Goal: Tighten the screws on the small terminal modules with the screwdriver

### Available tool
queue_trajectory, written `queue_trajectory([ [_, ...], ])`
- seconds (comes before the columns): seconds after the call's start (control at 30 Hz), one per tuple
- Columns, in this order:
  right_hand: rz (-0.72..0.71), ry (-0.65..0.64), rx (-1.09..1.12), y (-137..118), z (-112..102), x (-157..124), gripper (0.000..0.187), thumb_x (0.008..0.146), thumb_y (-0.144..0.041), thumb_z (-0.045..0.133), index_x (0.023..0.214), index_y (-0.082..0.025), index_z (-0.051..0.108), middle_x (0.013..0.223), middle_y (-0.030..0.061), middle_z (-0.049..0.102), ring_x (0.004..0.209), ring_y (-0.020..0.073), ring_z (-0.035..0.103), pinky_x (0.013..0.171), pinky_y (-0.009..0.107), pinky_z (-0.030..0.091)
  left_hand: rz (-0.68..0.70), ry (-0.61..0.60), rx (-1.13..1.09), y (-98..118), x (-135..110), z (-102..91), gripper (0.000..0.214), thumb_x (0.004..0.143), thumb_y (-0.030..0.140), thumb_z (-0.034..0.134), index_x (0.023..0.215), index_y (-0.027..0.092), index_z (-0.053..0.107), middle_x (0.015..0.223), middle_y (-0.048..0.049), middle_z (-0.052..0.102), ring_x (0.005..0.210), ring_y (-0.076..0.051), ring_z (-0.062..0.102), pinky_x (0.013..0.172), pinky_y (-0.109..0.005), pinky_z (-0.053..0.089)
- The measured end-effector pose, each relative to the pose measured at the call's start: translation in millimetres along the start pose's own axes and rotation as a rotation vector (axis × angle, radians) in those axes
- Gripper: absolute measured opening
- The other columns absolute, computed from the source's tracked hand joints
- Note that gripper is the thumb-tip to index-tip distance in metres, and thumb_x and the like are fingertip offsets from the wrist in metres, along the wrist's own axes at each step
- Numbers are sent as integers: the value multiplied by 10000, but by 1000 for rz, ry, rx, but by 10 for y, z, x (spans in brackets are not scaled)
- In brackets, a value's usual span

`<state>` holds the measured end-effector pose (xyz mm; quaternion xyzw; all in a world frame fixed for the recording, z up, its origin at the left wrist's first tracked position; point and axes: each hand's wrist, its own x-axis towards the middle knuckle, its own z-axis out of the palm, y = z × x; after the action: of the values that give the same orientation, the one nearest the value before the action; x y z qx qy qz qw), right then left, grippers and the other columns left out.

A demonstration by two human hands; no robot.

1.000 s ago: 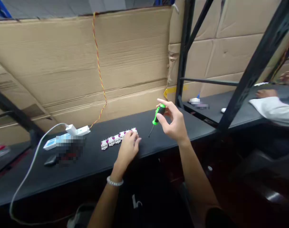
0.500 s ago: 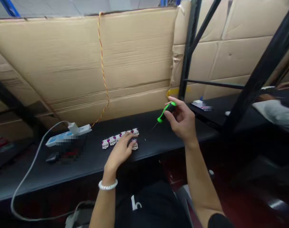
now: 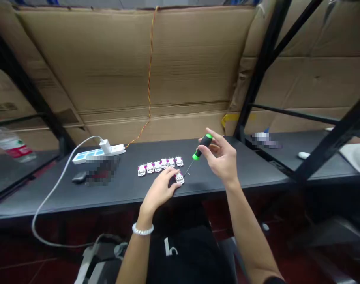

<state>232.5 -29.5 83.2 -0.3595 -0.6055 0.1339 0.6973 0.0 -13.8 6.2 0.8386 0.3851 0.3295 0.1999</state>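
Note:
Between the thumb and fingers of my left hand (image 3: 161, 184) is a small white part with purple bits (image 3: 179, 178), held down on the black tabletop. My right hand (image 3: 220, 157) grips a green-and-black screwdriver (image 3: 203, 145) by its handle. Its thin shaft slants down to the left, and the tip is beside the held part; whether they touch I cannot tell. A tiny pale piece (image 3: 188, 173) lies close to the tip. Just behind my left hand, several similar white-and-purple parts (image 3: 157, 165) stand in a row.
To the left lie a power strip (image 3: 117, 149) with a white plug and a dark object (image 3: 79, 177), partly blurred. A white cable (image 3: 54, 193) loops over the front edge. A bottle (image 3: 17, 148) is at far left; a black rack post (image 3: 255, 75) rises at right.
The screwdriver has come down and left, its tip now beside the part in my left hand. The camera view has shifted, so the row of parts shows more fully.

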Motion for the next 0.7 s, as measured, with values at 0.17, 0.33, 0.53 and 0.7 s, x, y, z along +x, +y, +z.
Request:
queue_trajectory([
  [0.17, 3, -23, -22, 13, 152, -73, 567, 892, -421, 841, 1415, -241, 715, 1115, 67, 830, 826, 199, 796, 801, 351, 701, -26, 3, -13, -33, -26, -28, 370, 960, 264, 768, 1327, 229, 746, 1364, -86, 713, 1276, -287, 693, 1178, -455, 533],
  [0.33, 5, -41, -63, 25, 184, -104, 576, 893, -419, 837, 1429, -247, 714, 1104, 64, 830, 837, 208, 794, 809, 360, 696, -14, -1, -45, -31, -37, -39, 379, 955, 258, 775, 1333, 240, 756, 1381, -85, 715, 1284, -290, 690, 1190, -448, 523],
  [0.53, 11, -52, -96, 32, 208, -121, 608, 895, -422, 832, 1459, -238, 701, 1087, 62, 836, 805, 202, 788, 806, 362, 691, -22, -7, -63, -8, -44, -53, 343, 968, 253, 764, 1310, 229, 767, 1383, -92, 712, 1282, -288, 693, 1187, -446, 526],
  [0.7, 15, -67, -105, 37, 235, -135, 610, 896, -439, 831, 1458, -238, 704, 1089, 61, 839, 796, 199, 787, 814, 359, 692, -16, -5, -41, -14, -38, -47, 343, 954, 224, 771, 1297, 217, 775, 1367, -96, 721, 1277, -293, 698, 1183, -445, 532],
])
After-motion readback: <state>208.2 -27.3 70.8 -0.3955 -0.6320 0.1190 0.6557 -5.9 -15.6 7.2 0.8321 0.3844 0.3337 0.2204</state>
